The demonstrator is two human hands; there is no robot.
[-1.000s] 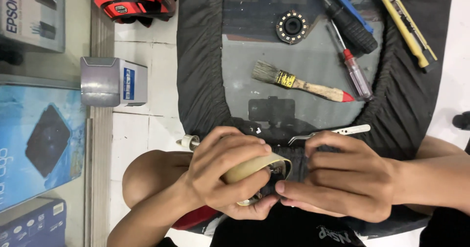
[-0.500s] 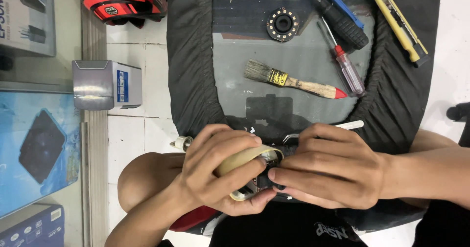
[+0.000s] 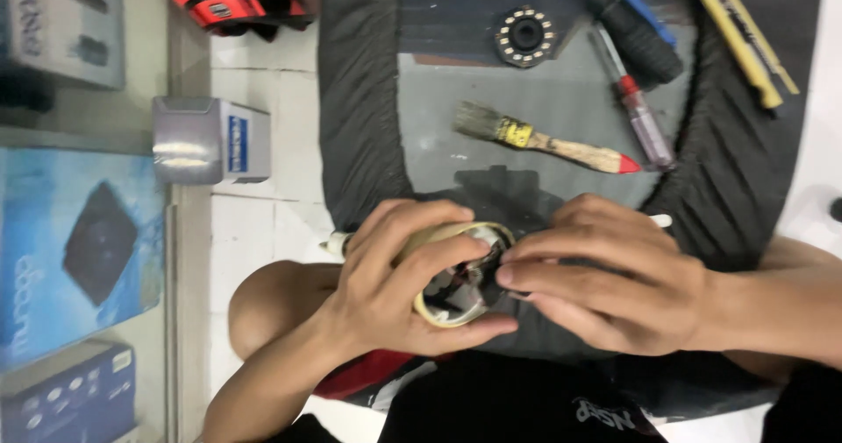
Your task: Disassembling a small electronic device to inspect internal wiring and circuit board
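My left hand (image 3: 395, 281) grips a roll of tan tape (image 3: 441, 317), fingers curled over its top and thumb under its lower rim. My right hand (image 3: 605, 276) comes in from the right, its fingertips pressed against the roll's rim and a small dark part (image 3: 460, 287) seen through the roll's hole. What that part is I cannot tell. Both hands hover over the near edge of a dark work mat (image 3: 368, 110).
On the mat lie a wooden-handled paintbrush (image 3: 544, 140), a red-tipped screwdriver (image 3: 640, 114), a ring of small lights (image 3: 524, 35), a black-and-blue tool (image 3: 636, 31) and a yellow utility knife (image 3: 741, 39). A grey box (image 3: 206, 140), a red-black object (image 3: 237, 0) and blue cartons (image 3: 79, 250) sit left.
My right hand's fingers have slid left onto the tape roll, covering the metal tweezers seen earlier. The left hand keeps its grip on the roll.
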